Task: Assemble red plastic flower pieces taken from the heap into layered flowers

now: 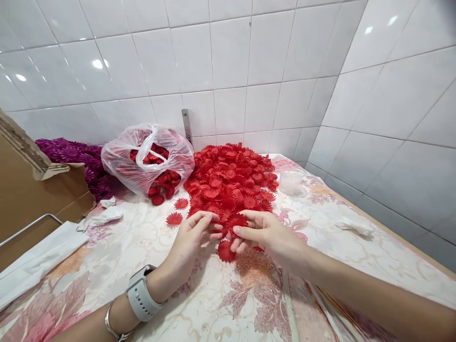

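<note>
My right hand [261, 232] pinches a red fabric flower [238, 221] between thumb and fingers, at the near edge of the heap. Close by on the left, my left hand [197, 230] has its thumb and index finger drawn together, the other fingers curled. Whatever lies between those fingertips, if anything, is too small to make out. Just below both hands, another red flower piece [226, 251] rests on the tablecloth. Behind them rises a big heap of red fabric flowers [228, 175], partly hidden by my fingers.
A tied clear plastic bag [117, 159] of red flowers stands left of the heap. Purple flowers [76, 154] and a cardboard box [39, 204] are farther left. Crumpled white plastic [354, 227] lies right. Thin strips [320, 304] lie near the front. Tiled walls bound the table.
</note>
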Available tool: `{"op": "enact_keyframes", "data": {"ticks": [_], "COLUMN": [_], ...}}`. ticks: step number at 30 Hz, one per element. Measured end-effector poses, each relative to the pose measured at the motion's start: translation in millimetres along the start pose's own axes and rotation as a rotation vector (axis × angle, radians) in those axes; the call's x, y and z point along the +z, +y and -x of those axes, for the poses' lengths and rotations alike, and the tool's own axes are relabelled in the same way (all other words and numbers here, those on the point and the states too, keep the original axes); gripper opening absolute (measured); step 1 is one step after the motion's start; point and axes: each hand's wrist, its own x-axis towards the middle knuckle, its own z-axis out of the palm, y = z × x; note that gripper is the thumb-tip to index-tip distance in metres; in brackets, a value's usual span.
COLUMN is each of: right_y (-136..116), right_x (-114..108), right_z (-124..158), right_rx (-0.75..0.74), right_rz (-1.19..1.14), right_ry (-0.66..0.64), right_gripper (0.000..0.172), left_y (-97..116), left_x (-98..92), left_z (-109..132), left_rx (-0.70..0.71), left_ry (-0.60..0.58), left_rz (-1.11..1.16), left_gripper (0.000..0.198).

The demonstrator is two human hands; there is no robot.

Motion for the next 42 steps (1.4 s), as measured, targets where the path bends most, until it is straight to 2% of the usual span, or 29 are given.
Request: {"op": "enact_keyframes", "data": {"ticks": [4, 11, 14, 17, 19, 23, 26, 30, 33, 35, 37, 42], "right_y": [-1.9, -0.4, -0.8, -3.4, -4.6, -3.0, -1.2, -1.4, -1.9, -1.7, -0.8, 4.8], "right_x": [-0.1, -2.1, 0.1, 2.8, 3.3, 0.4, -2.5, -3.2, -1.3, 1.0, 4.2, 14.3], "right_z": [0.7, 1.5, 1.2, 2.0, 2.7, 1.4, -0.6, 0.1, 2.7, 4.2, 5.3, 6.9], "right_rx": [0.014, 0.111, 0.118, 0.068, 0.059, 0.044, 0.086, 0.137, 0.141, 0.152, 0.149, 0.018], "right_rz": [0.043, -0.079, -0.116, -0.16, -0.195, -0.161, -0.149, -0.064, 0.008, 0.017, 0.019, -0.007], "right_ry": [-0.055, -0.063, -0.099, -0.136, -0.13, -0.103, -0.072, -0.132, -0.192, -0.216, -0.194, -0.001], "right_gripper": [0.02, 0.029, 0.025, 0.013, 0.01, 0.016, 0.007, 0.005, 0.017, 0.022, 0.026, 0.029], "left_y": [1.6, 9.2, 9.5, 9.0, 8.7, 7.5, 6.4, 6.2, 7.5, 8.5, 9.5, 9.1], "left_x": [-1.0, -2.8, -2.0, -2.2, -2.8, -4.6, -6.2, -6.3, -3.6, -1.4, 0.3, 0.5], "left_z": [-1.1, -0.6, 0.3, -0.3, -1.3, -3.6, -4.4, -1.5, 3.4, 6.1, 7.3, 5.0], "left_rx": [0.016, 0.12, 0.135, 0.141, 0.142, 0.137, 0.137, 0.12, 0.157, 0.17, 0.155, 0.192], "left_ry": [0.016, 0.079, 0.077, 0.063, 0.063, 0.073, 0.073, -0.023, -0.122, -0.149, -0.139, -0.075], "left_rz": [-0.02, -0.101, -0.13, -0.134, -0.127, -0.112, -0.108, -0.18, -0.332, -0.424, -0.461, -0.404], "left_gripper": [0.017, 0.017, 0.018, 0.018, 0.018, 0.02, 0.02, 0.015, 0.02, 0.016, 0.011, 0.011]}}
